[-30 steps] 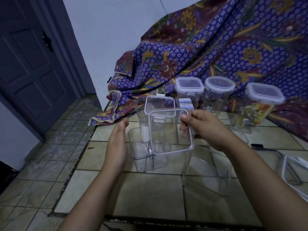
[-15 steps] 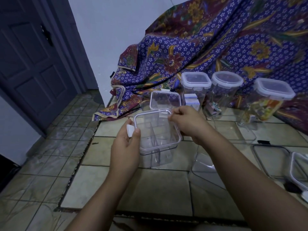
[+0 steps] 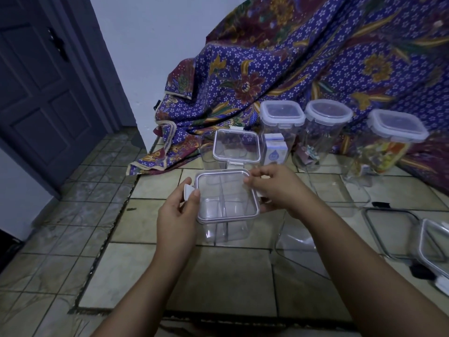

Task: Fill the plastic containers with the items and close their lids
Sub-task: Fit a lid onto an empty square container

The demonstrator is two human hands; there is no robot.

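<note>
A clear square plastic container stands on the tiled floor with its clear lid lying flat on top. My left hand holds the lid's left edge, thumb on the lid beside its raised white clip. My right hand grips the lid's right edge at the far corner. Behind it stands a second lidded clear container. Further back are three closed tall containers: one with a small white box, one with small items, one with colourful items.
An open clear container and an open one lie to the right, with loose lids at the far right. A purple patterned cloth drapes behind. A dark door is at the left.
My right hand brought the lid down from a tilted hold onto the container. My left hand closed in on the lid's left edge. The lid now lies flat on top.
</note>
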